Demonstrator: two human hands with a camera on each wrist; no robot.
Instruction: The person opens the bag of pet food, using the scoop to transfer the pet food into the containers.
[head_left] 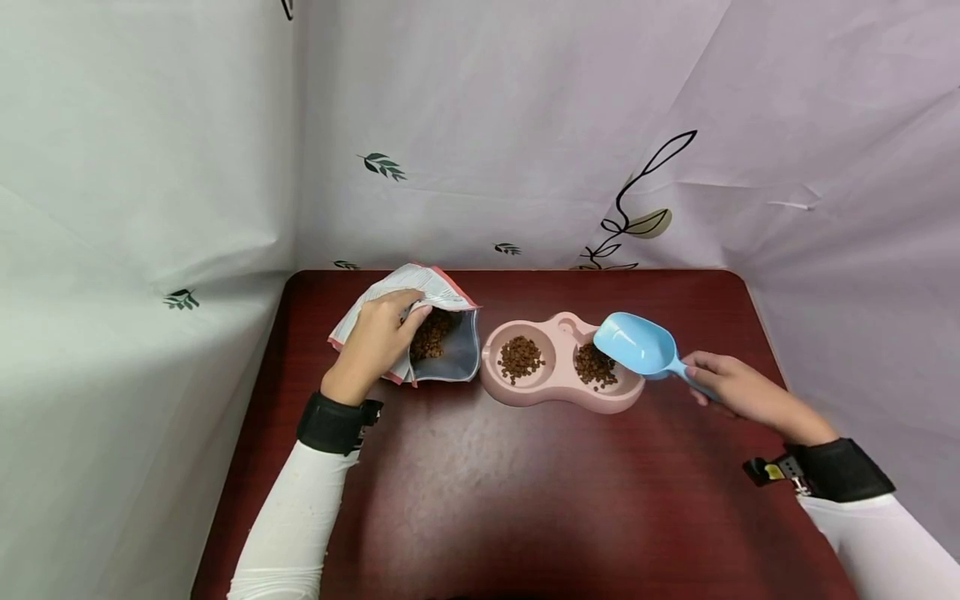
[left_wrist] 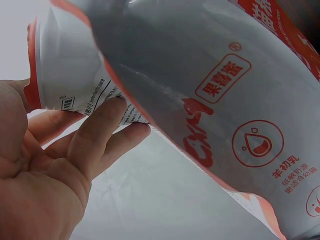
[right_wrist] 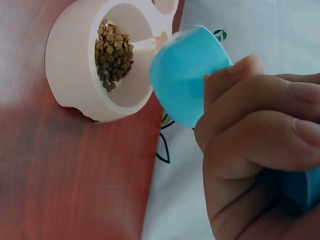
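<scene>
My left hand (head_left: 377, 337) grips the rim of a white and red bag of kibble (head_left: 468, 350), its mouth facing right, with brown pellets inside. Seen from the left wrist, the fingers (left_wrist: 95, 125) lie against the printed packaging (left_wrist: 195, 85). My right hand (head_left: 738, 387) holds a light blue scoop (head_left: 636, 343) by its handle, fingers curled round it. The scoop's bowl is over the right bowl of a pink double pet bowl (head_left: 555, 392), and no kibble shows in it. Brown kibble (head_left: 521, 358) lies in the left bowl, and more kibble (right_wrist: 112, 55) in the right one.
Everything stands on a dark red table (head_left: 450, 500) with rounded far corners. A pale cloth (head_left: 510, 125) with leaf prints hangs behind it and along both sides. The bag's open mouth is right beside the pet bowl's left end.
</scene>
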